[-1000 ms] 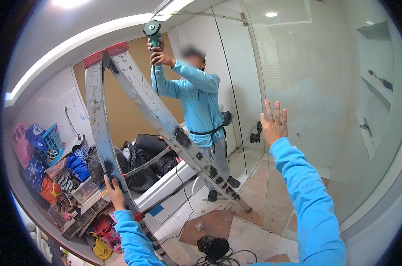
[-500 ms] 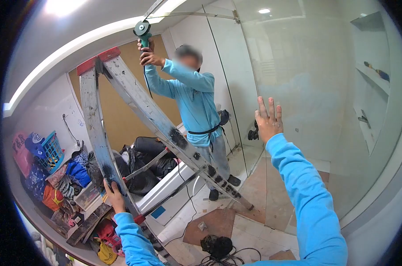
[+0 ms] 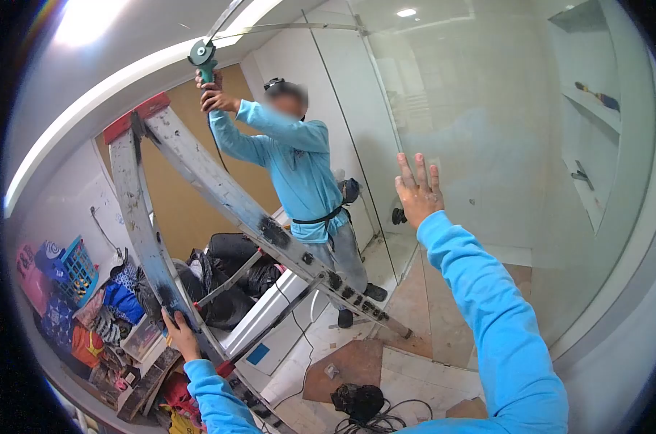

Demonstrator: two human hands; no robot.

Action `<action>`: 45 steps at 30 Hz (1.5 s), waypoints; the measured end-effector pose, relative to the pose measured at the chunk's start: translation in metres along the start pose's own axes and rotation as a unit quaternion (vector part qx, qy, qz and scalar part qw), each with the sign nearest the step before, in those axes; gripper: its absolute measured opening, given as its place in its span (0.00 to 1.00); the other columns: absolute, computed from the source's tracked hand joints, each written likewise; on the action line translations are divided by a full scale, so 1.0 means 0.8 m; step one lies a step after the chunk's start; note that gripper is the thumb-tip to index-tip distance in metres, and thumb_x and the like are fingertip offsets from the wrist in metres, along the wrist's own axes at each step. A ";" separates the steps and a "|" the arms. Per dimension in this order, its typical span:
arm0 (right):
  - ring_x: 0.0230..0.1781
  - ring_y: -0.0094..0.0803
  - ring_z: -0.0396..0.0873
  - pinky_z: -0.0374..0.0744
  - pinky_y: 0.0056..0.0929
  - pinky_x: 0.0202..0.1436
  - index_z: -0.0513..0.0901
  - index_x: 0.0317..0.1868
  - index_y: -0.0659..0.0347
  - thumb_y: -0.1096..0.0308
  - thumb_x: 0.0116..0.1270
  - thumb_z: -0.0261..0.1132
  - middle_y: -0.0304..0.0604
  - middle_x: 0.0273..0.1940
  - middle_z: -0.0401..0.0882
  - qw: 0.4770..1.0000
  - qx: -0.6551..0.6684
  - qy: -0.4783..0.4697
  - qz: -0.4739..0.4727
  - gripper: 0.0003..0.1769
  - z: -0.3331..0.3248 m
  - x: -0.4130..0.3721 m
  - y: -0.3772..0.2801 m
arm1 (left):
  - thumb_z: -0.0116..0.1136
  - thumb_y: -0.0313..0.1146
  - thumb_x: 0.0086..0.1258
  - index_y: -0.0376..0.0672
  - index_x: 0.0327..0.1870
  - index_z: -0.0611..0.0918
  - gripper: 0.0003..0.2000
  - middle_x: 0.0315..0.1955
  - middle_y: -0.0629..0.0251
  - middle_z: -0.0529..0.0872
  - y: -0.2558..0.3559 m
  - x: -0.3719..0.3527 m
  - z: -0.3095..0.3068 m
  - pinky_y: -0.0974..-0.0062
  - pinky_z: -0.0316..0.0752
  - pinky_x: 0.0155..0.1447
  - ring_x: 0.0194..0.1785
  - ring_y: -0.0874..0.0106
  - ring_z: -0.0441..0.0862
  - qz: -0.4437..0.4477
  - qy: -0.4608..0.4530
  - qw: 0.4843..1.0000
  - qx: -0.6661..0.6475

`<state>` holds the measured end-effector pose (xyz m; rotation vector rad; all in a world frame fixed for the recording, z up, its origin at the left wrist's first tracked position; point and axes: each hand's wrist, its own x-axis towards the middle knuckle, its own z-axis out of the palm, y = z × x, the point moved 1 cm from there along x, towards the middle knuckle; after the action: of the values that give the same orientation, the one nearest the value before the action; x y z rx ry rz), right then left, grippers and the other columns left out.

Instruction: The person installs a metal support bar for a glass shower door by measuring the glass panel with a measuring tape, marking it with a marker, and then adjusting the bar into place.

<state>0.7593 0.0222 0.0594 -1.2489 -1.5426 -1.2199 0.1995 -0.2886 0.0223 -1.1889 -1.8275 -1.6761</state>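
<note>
My left hand (image 3: pixel 183 338) is wrapped round a side rail of the paint-stained metal stepladder (image 3: pixel 219 188), whose red cap rises at the upper left. Raised in front of me, my right hand (image 3: pixel 419 197) has its fingers stretched out and apart, palm toward the clear glass panel (image 3: pixel 487 181); it looks laid flat against the glass, holding nothing. Beyond the ladder a co-worker (image 3: pixel 299 166) in a blue top lifts a green angle grinder (image 3: pixel 204 59) with both hands, its disc close to a metal bar (image 3: pixel 270 29) near the ceiling.
Black bags (image 3: pixel 230 289) and a white tub-like edge (image 3: pixel 259 304) lie behind the ladder. Clothes and a blue basket (image 3: pixel 78 264) crowd the left side. A cable (image 3: pixel 393 418) coils on the floor near brown boards (image 3: pixel 349 369). A brush (image 3: pixel 599 95) rests on a wall shelf.
My view has shifted slightly, so most of the scene sits farther left. Both my hands keep their places on the ladder and at the glass. The co-worker still holds the grinder up.
</note>
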 end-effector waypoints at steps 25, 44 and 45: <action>0.78 0.50 0.32 0.34 0.55 0.77 0.79 0.43 0.47 0.69 0.64 0.60 0.35 0.78 0.38 1.000 -0.008 -0.025 -0.004 0.08 0.003 -0.002 0.001 | 0.46 0.52 0.76 0.37 0.71 0.61 0.32 0.67 0.47 0.67 -0.008 0.000 -0.003 0.68 0.56 0.70 0.67 0.57 0.65 -0.017 0.006 0.999 0.033; 0.78 0.46 0.35 0.32 0.53 0.77 0.80 0.34 0.44 0.64 0.65 0.59 0.31 0.77 0.41 1.000 -0.011 0.002 0.002 0.03 0.004 -0.003 0.006 | 0.45 0.49 0.77 0.37 0.71 0.61 0.30 0.65 0.46 0.69 0.007 -0.005 0.000 0.69 0.57 0.69 0.66 0.56 0.67 -0.004 0.005 1.000 0.017; 0.78 0.46 0.35 0.32 0.53 0.77 0.80 0.34 0.44 0.64 0.65 0.60 0.31 0.77 0.41 1.000 0.001 -0.005 -0.001 0.03 0.004 -0.003 0.006 | 0.45 0.50 0.76 0.38 0.71 0.61 0.30 0.65 0.46 0.69 0.008 -0.006 0.000 0.68 0.57 0.69 0.66 0.56 0.67 -0.005 0.013 0.999 0.033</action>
<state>0.7647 0.0247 0.0576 -1.2540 -1.5516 -1.2150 0.2071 -0.2903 0.0227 -1.1269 -1.8616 -1.6158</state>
